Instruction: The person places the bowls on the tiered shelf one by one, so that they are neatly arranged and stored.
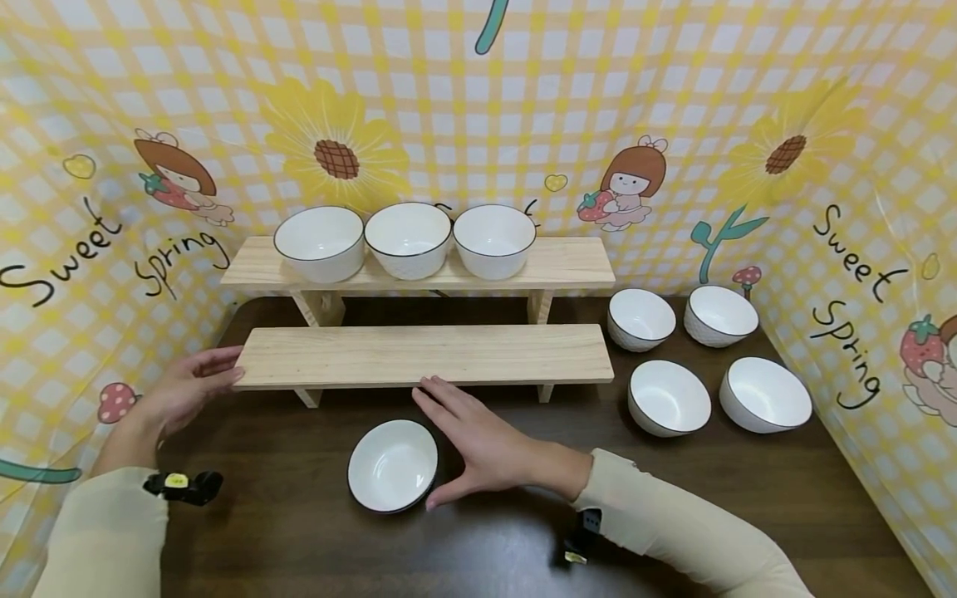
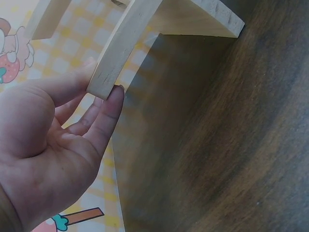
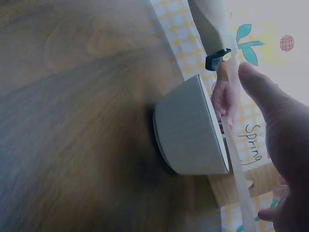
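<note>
A two-tier wooden shelf (image 1: pixel 426 355) stands on the dark table. My left hand (image 1: pixel 183 389) pinches the left end of its lower board; in the left wrist view the thumb and fingers lie on opposite faces of the board end (image 2: pixel 112 65). In front of the shelf sits a white bowl (image 1: pixel 393 467) with a dark rim, upright on the table. My right hand (image 1: pixel 489 436) is spread beside it, thumb close to the bowl's right side and fingertips at the board's front edge. The right wrist view shows the same bowl (image 3: pixel 188 128) from the side.
Three dark-rimmed white bowls (image 1: pixel 409 241) stand in a row on the upper board. Several textured white bowls (image 1: pixel 669 399) are grouped on the table (image 1: pixel 284 531) to the right of the shelf. A yellow checked cloth (image 1: pixel 478 108) hangs behind and on both sides.
</note>
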Motion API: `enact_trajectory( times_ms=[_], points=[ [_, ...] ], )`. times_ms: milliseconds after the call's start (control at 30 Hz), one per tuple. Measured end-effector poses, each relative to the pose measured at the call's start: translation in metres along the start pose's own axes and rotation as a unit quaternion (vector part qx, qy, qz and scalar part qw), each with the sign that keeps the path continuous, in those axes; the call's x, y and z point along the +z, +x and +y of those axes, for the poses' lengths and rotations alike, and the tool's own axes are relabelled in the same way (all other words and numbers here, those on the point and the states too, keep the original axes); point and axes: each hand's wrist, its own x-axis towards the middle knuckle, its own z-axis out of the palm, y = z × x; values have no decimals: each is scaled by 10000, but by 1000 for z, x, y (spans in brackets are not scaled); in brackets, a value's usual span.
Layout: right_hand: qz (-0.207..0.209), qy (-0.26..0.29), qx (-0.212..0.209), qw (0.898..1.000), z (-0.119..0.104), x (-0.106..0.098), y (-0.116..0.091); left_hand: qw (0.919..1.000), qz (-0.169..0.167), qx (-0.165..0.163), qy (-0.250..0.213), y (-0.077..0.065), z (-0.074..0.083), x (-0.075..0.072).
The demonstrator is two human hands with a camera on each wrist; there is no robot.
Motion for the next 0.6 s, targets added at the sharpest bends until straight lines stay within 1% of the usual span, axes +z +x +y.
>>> enact_trajectory(
  times_ms=[133, 300, 467, 600],
  points=[
    [145, 195, -2, 9997, -1, 10, 8, 10000, 4, -3, 4, 1, 0, 0],
    [52, 381, 107, 9992, -2, 23, 14, 9999, 37, -86, 121, 1, -1, 0],
    [11, 438, 244, 9987, -2, 36, 18, 9999, 20, -72, 87, -1, 0, 0],
    [18, 480, 275, 9985, -1, 46, 22, 10000, -4, -70, 24, 0, 0, 0]
  ],
)
